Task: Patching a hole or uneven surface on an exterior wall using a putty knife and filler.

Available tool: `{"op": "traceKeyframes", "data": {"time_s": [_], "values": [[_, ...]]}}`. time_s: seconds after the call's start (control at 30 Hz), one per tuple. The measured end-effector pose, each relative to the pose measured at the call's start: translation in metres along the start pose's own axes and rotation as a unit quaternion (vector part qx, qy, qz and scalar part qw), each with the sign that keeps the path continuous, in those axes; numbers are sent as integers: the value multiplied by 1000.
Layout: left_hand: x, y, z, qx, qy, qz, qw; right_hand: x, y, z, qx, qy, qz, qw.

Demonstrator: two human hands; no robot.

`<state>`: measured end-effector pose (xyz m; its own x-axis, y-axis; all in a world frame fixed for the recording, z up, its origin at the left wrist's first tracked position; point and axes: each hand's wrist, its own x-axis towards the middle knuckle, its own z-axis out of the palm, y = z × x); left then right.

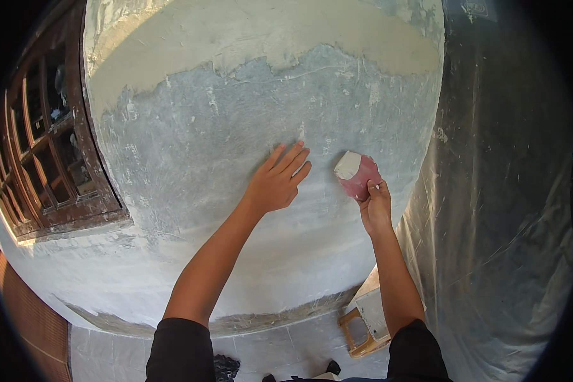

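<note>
In front of me stands a wall [200,137] with a rough, blue-grey middle, a cream coat of putty [261,32] across its top and a whiter band lower down. My left hand [277,179] is at the middle of the wall, fingers stretched out and nothing in them; whether it touches the surface I cannot tell. To its right, my right hand [377,207] grips a flat pink putty spreader [363,180] by its lower edge, thumb on the near face. White putty covers the spreader's upper left part.
A brown wooden window [44,143] with small panes is at the left. Clear plastic sheeting [496,210] hangs at the right. Low down are a yellowish stool [358,332], a grey tiled floor [274,347], a black bundle [225,368] and a brown ribbed panel [35,312].
</note>
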<state>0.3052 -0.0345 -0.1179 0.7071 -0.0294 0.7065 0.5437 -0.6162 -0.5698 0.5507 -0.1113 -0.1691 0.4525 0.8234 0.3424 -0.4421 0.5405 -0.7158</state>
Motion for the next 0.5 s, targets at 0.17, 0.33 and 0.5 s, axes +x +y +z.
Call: {"op": "traceKeyframes", "data": {"time_s": [0.17,0.33,0.5], "values": [[4,-45,-33,26,25,12,999,1,-27,68,-10,-25,-55,998],[14,-77,-49,47,47,-5,998,2,-41,118,-42,-64,-132,988],[35,-94,-57,74,86,-13,993,21,-53,141,-70,-77,-195,975]]}}
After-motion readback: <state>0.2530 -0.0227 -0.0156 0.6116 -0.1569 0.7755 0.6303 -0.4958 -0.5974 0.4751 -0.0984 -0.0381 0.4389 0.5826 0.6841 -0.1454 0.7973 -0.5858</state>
